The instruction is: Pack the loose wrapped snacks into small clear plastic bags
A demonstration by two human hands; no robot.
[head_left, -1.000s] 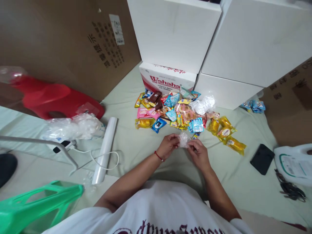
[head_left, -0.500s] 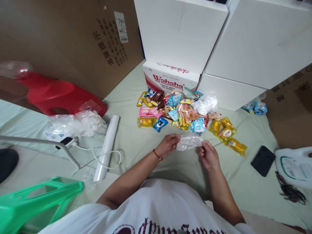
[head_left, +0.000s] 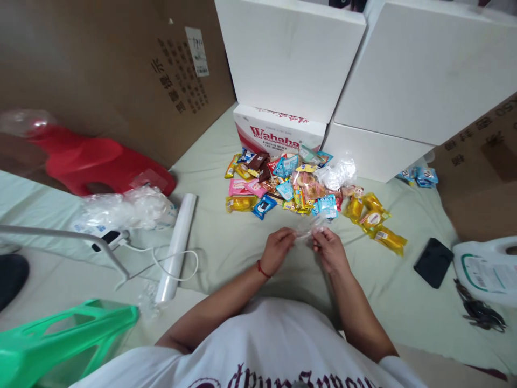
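A clear plastic bag (head_left: 306,230) is stretched between my hands, crumpled and seemingly with nothing in it. My left hand (head_left: 279,248) pinches its left end, a red cord on the wrist. At the other end my right hand (head_left: 330,250) grips the plastic between thumb and fingers. Just beyond lies a heap of wrapped snacks (head_left: 285,192) in many colours. Yellow-wrapped cakes (head_left: 372,216) lie to the right of the heap, and a crumpled clear plastic wrapper (head_left: 338,171) rests on its back right side.
Behind the heap stand a Wahaha carton (head_left: 278,132) and white boxes (head_left: 291,54). On the left are a red jug (head_left: 105,161), a white roll (head_left: 176,248) with a cable, and a green stool (head_left: 72,334). A black flat object (head_left: 433,262) and a white jug (head_left: 488,269) lie right.
My hands have come closer together, the right one moving left. The plastic bag between them is now bunched narrower. The view has shifted slightly.
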